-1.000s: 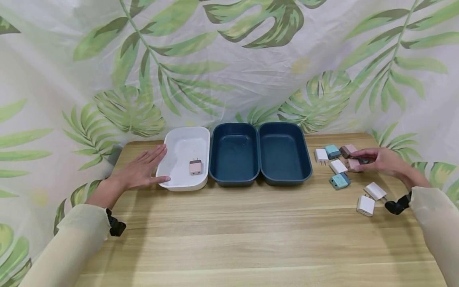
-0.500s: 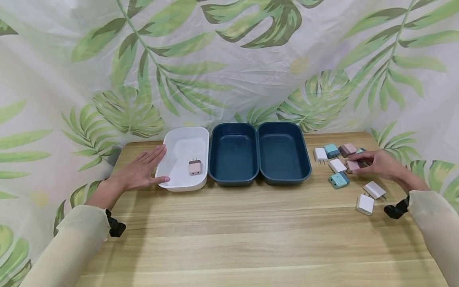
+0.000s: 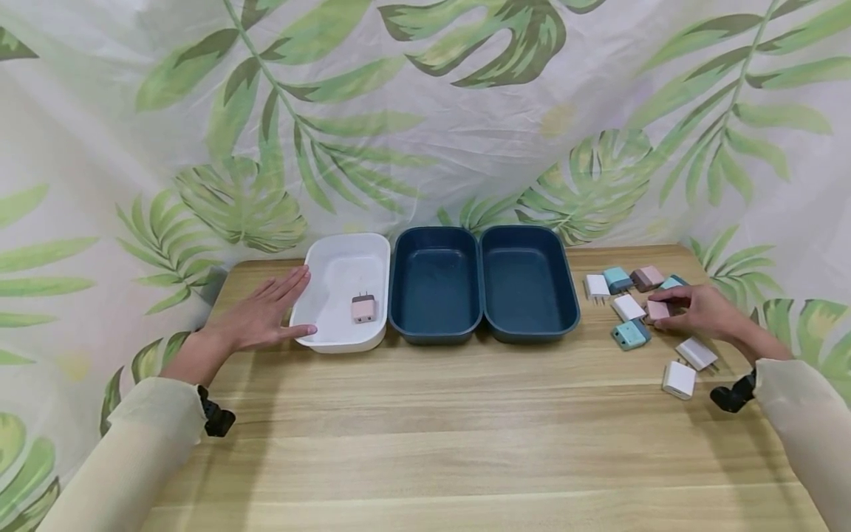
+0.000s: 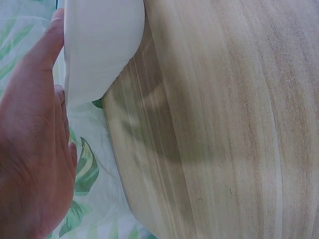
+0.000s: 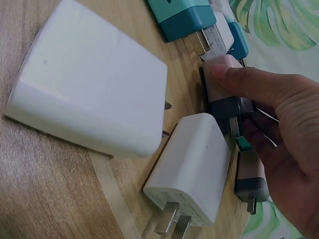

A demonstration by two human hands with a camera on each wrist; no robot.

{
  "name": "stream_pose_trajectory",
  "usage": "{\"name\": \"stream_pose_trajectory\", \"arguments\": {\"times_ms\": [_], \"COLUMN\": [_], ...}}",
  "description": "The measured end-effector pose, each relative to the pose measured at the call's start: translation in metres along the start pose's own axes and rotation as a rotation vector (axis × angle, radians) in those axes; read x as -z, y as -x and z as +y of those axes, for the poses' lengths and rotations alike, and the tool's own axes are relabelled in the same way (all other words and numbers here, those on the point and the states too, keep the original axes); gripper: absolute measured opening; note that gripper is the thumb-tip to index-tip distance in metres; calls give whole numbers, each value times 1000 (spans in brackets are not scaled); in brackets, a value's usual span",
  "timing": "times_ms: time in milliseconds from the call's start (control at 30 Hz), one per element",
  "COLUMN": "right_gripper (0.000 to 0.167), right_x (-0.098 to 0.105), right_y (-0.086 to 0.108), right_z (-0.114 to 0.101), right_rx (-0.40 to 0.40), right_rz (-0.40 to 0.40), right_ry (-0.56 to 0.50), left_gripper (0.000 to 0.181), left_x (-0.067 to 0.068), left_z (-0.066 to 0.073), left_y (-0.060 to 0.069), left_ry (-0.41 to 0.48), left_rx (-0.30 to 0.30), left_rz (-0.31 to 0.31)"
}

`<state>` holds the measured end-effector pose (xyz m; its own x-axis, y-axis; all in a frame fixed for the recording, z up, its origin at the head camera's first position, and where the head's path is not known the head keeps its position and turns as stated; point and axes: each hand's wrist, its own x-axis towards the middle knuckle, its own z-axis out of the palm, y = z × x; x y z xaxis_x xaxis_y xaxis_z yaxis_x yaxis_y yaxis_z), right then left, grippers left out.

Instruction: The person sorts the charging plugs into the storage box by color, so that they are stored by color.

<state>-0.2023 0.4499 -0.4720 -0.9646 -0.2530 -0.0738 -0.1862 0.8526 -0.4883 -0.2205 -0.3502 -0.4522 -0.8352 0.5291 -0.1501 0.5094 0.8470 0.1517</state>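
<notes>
Right hand [image 3: 708, 310] pinches a pink charger [image 3: 657, 311] between thumb and fingers. Left hand [image 3: 255, 318], fingers straight, touches the white tray [image 3: 332, 277]

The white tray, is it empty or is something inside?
Not empty: the white tray has one pink charger lying inside, plain in the head view.

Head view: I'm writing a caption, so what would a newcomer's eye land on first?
The two dark blue trays, side by side mid-picture, probably win; a white tray sits at their left. Toward the right edge, the right grip pinches a pink plug near white plugs and teal plugs.
</notes>
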Motion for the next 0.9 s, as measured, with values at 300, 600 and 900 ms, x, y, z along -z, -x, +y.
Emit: {"name": "stream_pose_trajectory", "arguments": {"times_ms": [300,600,900], "right_gripper": [45,45,45], "right_x": [3,18,33], "right_y": [2,7,8], "right_z": [-1,-9,-27], "right_rx": [27,39,91], "right_rz": [33,68,97], "right_ry": [6,-25,-20], "left_gripper": [105,106,106], "left_x": [2,1,3], "left_z": [1,0,3], "left_y": [-1,2,1], "left_ry": [7,13,22], "left_rx": [1,-4,1], "left_rz": [-9,7,-9]}}
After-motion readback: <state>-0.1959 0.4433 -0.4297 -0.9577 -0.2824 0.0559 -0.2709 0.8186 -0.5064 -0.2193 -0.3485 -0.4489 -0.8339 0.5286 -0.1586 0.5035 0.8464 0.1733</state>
